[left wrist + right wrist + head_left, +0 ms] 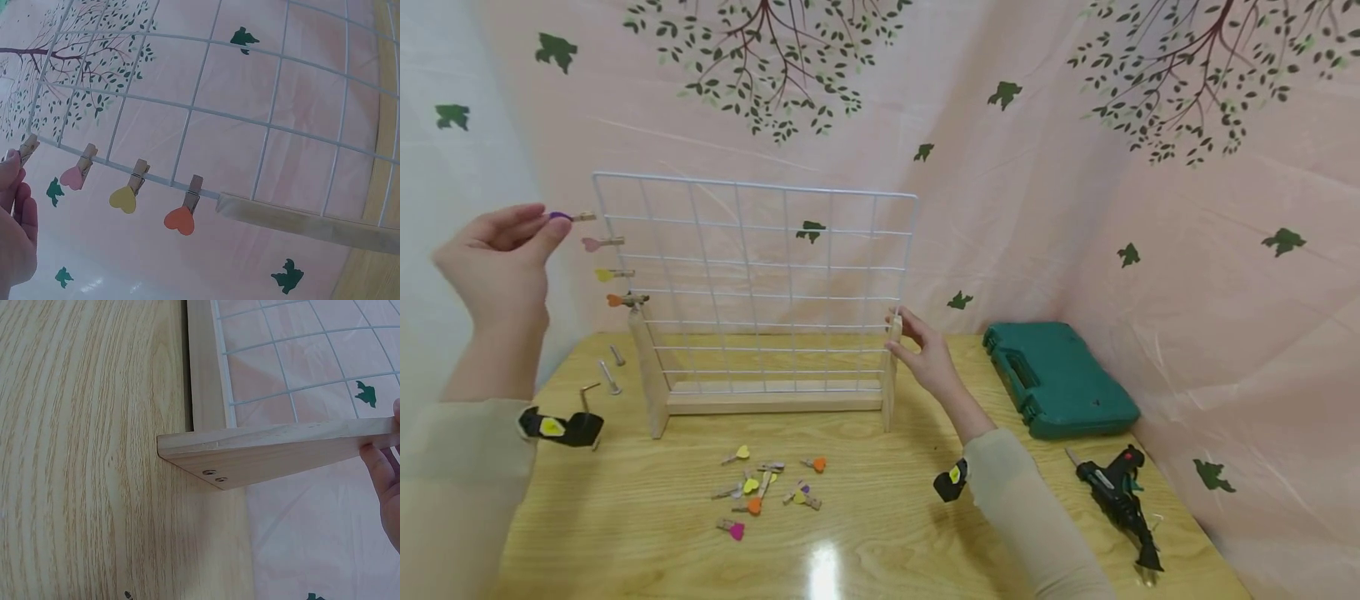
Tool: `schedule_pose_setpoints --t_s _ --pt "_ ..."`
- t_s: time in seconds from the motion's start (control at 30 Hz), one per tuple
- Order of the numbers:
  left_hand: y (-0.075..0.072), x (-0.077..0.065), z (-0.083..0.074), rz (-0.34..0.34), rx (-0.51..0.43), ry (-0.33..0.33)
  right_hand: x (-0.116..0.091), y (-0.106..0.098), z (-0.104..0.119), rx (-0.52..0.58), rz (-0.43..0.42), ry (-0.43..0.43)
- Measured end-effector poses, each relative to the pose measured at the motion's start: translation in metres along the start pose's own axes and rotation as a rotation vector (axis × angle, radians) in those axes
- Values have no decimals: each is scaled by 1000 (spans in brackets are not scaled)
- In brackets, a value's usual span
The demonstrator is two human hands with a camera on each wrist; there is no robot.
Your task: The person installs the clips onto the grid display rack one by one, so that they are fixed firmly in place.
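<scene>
A white wire grid (737, 182) stands upright in a wooden frame. My left hand (505, 258) pinches a clothespin with a purple heart (559, 217) at the grid's upper left edge; in the left wrist view the clothespin (28, 149) meets the grid's corner. Along that same edge are clipped clothespins with a pink heart (72, 177), a yellow heart (123, 200) and an orange heart (180, 220). With thumb and fingers on either side, my right hand (928, 358) grips the upper end of the right wooden post (275, 456); some of its fingers are hidden.
Several loose heart clothespins (754, 505) lie on the wooden table (662, 533) before the frame. At the right are a green case (1067, 383) and a black glue gun (1116, 496). Bolts (609, 379) and a hex key (585, 397) lie at the left.
</scene>
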State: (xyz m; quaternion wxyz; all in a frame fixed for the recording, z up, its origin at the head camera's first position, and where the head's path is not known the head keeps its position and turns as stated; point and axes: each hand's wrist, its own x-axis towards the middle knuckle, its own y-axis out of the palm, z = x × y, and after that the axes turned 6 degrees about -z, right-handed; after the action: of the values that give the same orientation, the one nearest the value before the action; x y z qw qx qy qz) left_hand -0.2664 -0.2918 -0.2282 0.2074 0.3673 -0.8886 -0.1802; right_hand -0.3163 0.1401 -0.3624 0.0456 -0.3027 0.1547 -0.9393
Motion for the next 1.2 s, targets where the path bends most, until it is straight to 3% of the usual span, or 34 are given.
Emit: schedule_pose_setpoints --t_s 0.1,0.23,0.53,0.7,0.83,0.97,1.03,1.2 --pt "4 8 -1 -56 -18 -31 1 0 0 3 -2 -3" --pt "9 14 -3 -65 -22 -40 2 1 0 6 0 -17" --pt "19 18 1 -6 -21 -44 2 1 0 0 -2 -22" --pt "16 16 2 63 71 -24 1 0 0 -1 0 -18" --pt "15 7 0 95 249 47 1 0 0 -6 1 -14" --pt "14 -14 4 113 490 198 1 0 0 -7 1 -11" --pt "14 -27 9 174 587 259 1 0 0 -5 0 -16" --pt "8 -61 34 419 776 374 1 0 0 2 -2 -24"
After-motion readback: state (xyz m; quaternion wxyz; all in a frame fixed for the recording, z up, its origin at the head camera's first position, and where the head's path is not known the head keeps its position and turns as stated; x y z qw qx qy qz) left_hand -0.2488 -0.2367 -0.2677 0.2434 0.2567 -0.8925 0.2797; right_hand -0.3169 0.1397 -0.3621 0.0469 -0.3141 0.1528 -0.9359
